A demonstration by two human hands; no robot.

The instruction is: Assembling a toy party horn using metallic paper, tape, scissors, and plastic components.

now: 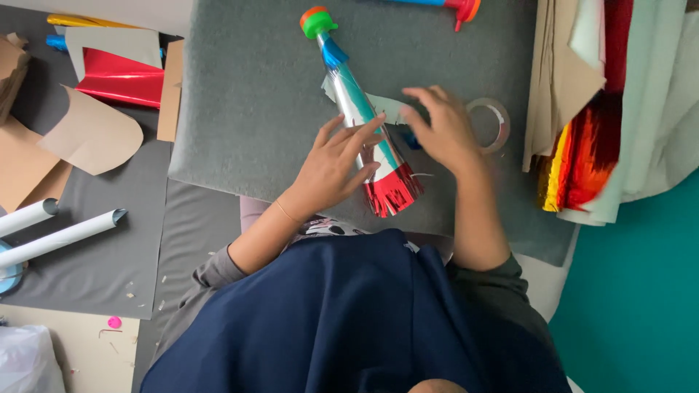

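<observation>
On the grey mat [240, 109], both hands rest on a foil horn [360, 109].

The horn lies slantwise, green mouthpiece away from the person, red fringe [393, 195] near. The left hand [335, 164] lies flat on the horn's lower part, fingers spread. The right hand [440, 127] hovers just beside it, fingers loosely curved, holding nothing I can make out. A tape roll [495, 124] lies beside that hand; white tubes [58, 229] sit well apart.

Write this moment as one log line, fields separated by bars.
left hand: on foil horn | right hand: at horn's side, hold unclear | tape roll: beside right hand | surface: grey pad
</observation>
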